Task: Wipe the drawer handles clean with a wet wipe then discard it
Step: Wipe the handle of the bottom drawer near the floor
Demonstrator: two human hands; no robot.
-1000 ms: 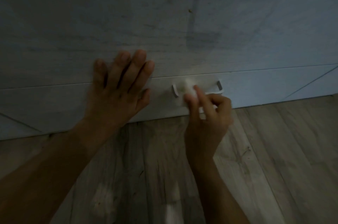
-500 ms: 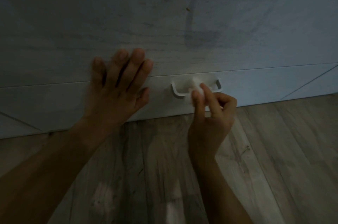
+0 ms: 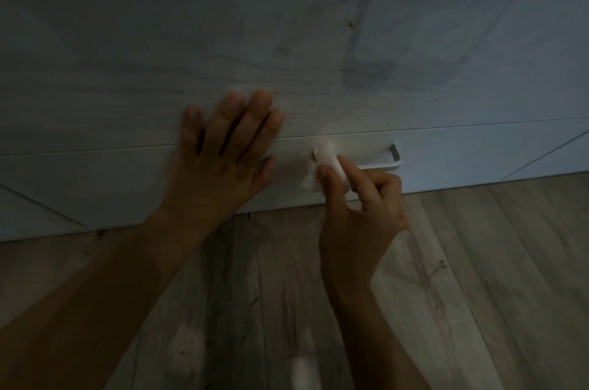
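Meeting wood floor (image 3: 478,278): pale drawer (image 3: 478,154); handle (image 3: 381,165)

The light is dim and bluish. Beyond the left hand (image 3: 220,163) and the right hand (image 3: 360,208) rises a pale cabinet (image 3: 159,39) front with faint grey wood grain. A thin horizontal seam (image 3: 478,124) crosses it just below the left fingertips, dividing a tall upper panel from a low one. Thin diagonal lines (image 3: 541,154) mark the low panel far out to either side of the hands. Under the wrists lies a floor (image 3: 478,262) of grey-brown wood-look planks, with pale blurred patches (image 3: 188,345) between the forearms.
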